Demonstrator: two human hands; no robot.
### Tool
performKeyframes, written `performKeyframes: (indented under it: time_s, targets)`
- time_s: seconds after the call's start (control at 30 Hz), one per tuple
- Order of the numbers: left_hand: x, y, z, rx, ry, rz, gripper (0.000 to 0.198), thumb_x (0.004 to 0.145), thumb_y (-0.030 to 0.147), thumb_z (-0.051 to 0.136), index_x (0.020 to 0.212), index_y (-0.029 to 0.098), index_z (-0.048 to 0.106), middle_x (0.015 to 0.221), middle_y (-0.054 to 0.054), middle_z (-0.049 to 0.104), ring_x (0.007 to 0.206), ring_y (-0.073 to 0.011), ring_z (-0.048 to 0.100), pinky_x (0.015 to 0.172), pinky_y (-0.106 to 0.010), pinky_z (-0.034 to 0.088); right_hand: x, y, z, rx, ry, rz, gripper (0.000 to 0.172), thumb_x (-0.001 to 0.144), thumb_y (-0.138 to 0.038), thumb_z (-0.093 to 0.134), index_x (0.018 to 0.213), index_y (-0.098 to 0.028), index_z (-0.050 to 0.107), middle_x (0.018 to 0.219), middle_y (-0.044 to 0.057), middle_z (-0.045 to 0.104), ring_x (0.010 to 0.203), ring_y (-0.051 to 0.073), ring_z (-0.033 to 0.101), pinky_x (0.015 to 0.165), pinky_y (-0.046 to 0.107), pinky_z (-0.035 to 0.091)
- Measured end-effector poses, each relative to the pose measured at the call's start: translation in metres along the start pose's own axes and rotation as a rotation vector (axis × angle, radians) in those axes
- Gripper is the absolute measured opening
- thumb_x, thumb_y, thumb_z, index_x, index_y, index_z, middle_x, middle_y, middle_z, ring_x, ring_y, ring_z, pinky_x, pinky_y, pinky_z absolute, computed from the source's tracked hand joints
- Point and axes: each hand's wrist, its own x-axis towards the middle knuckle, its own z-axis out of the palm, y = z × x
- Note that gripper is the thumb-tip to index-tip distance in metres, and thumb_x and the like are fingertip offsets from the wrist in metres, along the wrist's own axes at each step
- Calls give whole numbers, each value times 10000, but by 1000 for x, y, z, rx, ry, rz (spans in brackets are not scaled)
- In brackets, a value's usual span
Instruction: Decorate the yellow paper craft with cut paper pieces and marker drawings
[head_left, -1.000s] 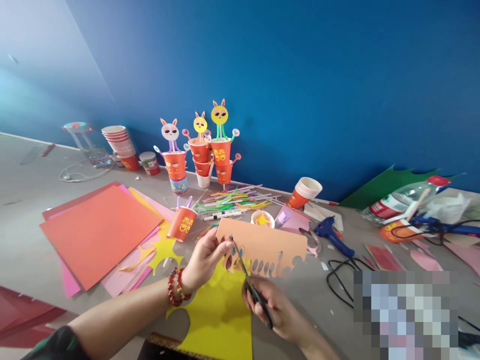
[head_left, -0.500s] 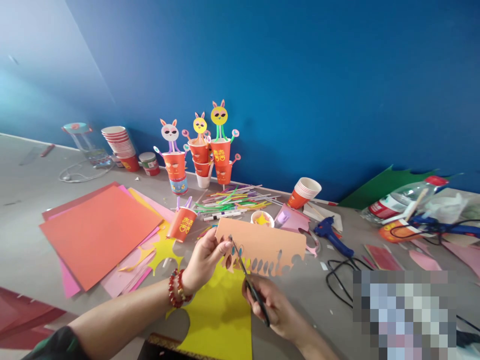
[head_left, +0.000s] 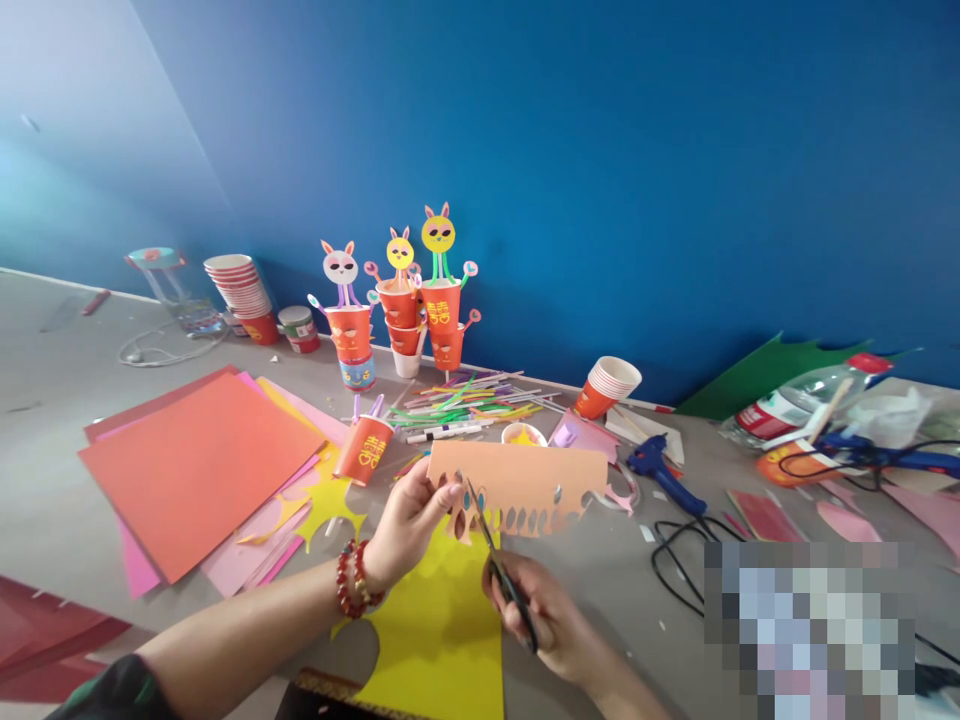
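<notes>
My left hand [head_left: 412,520] pinches the left end of a peach-coloured paper sheet [head_left: 525,475], whose lower edge is ragged with several leaf-shaped cut-outs. Black-handled scissors [head_left: 514,598] are in my right hand [head_left: 544,610], fingers wrapped round the handles. Their blades point up and left and reach the sheet close to my left thumb. Whether the blades are biting into the paper I cannot tell. Below both hands lies a yellow sheet [head_left: 450,620] with rounded pieces cut from its edge.
Orange and pink paper sheets [head_left: 195,470] lie to the left. Behind stand red paper cups with bunny figures [head_left: 441,300], beside loose coloured sticks [head_left: 472,400]. To the right are stacked cups [head_left: 609,385], a blue glue gun [head_left: 667,475] with a black cord, and a plastic bottle [head_left: 810,405].
The right side of the peach sheet has tilted back slightly, and its lower edge sits a little higher. Both hands have stayed nearly in place, the scissors still at the sheet.
</notes>
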Motion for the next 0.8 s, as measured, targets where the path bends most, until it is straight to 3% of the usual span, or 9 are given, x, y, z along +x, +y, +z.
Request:
performKeyframes:
  time_s: [0.47, 0.8]
  targets:
    - [-2, -4, 1, -40, -11, 29, 193, 948, 355, 607, 971, 172, 550, 808, -11, 690, 474, -99, 623, 449, -205, 509, 1, -2, 3, 1, 10, -13, 710, 755, -911, 413, 702, -203, 434, 639, -37, 388, 539, 107, 303, 509, 257, 232]
    - [-3, -2, 1, -30, -26, 18, 199, 957, 366, 594, 910, 184, 532, 711, 10, 692, 487, -113, 629, 511, -220, 506, 0, 0, 7, 29, 48, -35, 666, 801, -861, 441, 729, -199, 450, 651, -35, 395, 555, 109, 310, 503, 246, 247]
